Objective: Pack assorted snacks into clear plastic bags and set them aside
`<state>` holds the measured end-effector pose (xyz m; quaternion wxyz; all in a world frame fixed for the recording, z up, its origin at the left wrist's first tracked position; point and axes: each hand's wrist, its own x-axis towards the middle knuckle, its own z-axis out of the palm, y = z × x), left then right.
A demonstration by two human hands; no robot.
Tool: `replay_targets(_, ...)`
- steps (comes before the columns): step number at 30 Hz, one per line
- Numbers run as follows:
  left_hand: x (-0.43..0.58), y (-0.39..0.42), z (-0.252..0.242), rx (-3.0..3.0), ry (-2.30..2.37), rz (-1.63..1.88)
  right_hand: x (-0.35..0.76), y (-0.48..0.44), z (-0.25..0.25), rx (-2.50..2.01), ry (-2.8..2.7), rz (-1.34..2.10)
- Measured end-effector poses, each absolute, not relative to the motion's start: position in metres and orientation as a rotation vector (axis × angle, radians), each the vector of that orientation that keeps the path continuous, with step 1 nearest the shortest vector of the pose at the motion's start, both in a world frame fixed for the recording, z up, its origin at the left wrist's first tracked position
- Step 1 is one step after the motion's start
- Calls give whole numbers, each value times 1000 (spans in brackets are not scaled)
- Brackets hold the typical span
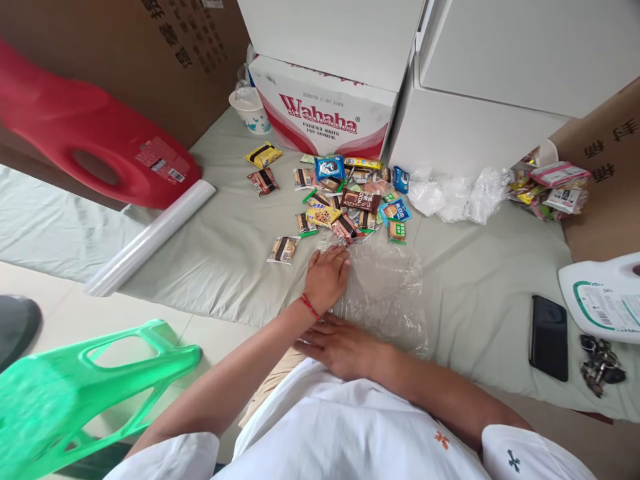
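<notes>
My left hand [327, 277], with a red string on its wrist, lies palm down on the left edge of a clear plastic bag [385, 287]. Its fingers are extended and rest just below a pile of small wrapped snacks [360, 200]. Nearer my body, my right hand [345, 347] lies flat by the bag's lower left corner, fingers stretched to the left beneath my left wrist. Neither hand holds anything visible. A few packets, such as a yellow one [263, 155] and a pale one [284, 249], lie left of the pile.
Behind the pile stand a Wahaha carton [325, 110] and a paper cup [250, 110]. Crumpled clear bags [453, 197], more snacks [555, 190], a phone [549, 339] and keys [601, 365] are right. A plastic roll [150, 237], red jug [100, 133] and green stool [45, 400] are left.
</notes>
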<state>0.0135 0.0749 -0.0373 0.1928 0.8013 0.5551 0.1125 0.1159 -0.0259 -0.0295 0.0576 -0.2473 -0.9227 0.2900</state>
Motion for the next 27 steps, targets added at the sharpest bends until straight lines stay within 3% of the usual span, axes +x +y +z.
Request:
replay_targets(5, -6, 57, -44, 2467, 1485, 192, 143, 1, 3, -405, -2669, 1364)
replay_targets(7, -11, 52, -47, 2485, 1494, 133, 168, 32, 21, -508, -2552, 1455)
replay_targets(9, -13, 50, -48, 2486, 1496, 110, 192, 76, 34, -969, -2381, 1259)
replay_targets(11, -13, 49, -48, 2490, 1485, 130, 210, 130, 37, -1430, -2206, 790)
replay_targets(13, -14, 49, -47, 2491, 1479, 159, 218, 186, 32, -1701, -2100, 383)
replay_targets(16, -14, 50, -46, 2487, 1467, 166, 210, 255, 17, -1922, -2046, 50)
replay_targets(23, -18, 51, -47, 2449, 1442, 168, 191, 302, -8, -2221, -1976, -36)
replay_targets(27, -19, 50, -49, 2440, 1428, 175, 220, 277, 10, -2112, -1880, -18)
